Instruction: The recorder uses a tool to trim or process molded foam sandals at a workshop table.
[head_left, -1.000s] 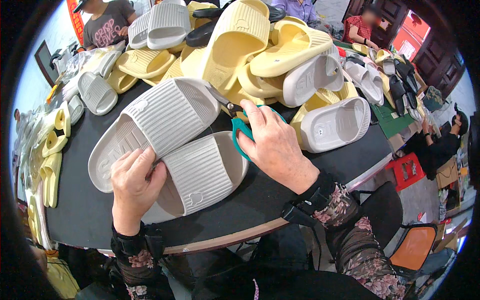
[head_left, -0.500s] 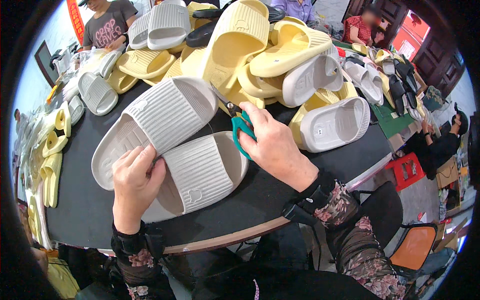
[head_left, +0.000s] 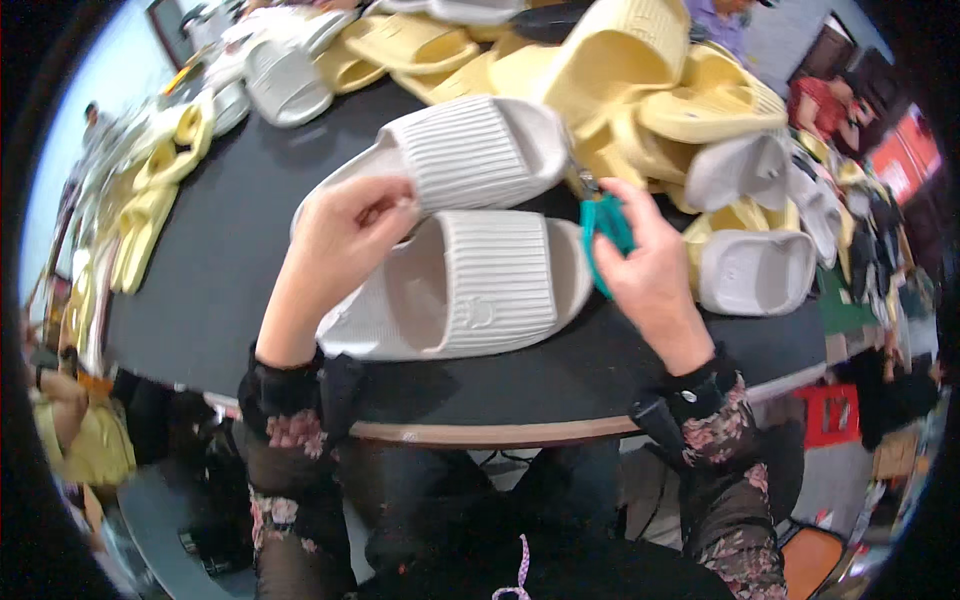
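The left hand (head_left: 345,240), at 10 o'clock, is bunched narrow by the farther slipper (head_left: 460,155), and whether it grips anything I cannot tell; the right hand (head_left: 650,270), at 3 o'clock, holds green-handled scissors (head_left: 608,225). That slipper lies at 12 o'clock on the black counter (head_left: 220,230), a matching nearer slipper (head_left: 465,285) at mid-view, both pale grey, round-ended and rib-strapped; a raised emblem (head_left: 481,312) marks the latter. Yellow slippers (head_left: 625,55), some ribbed, heap up at 1 o'clock.
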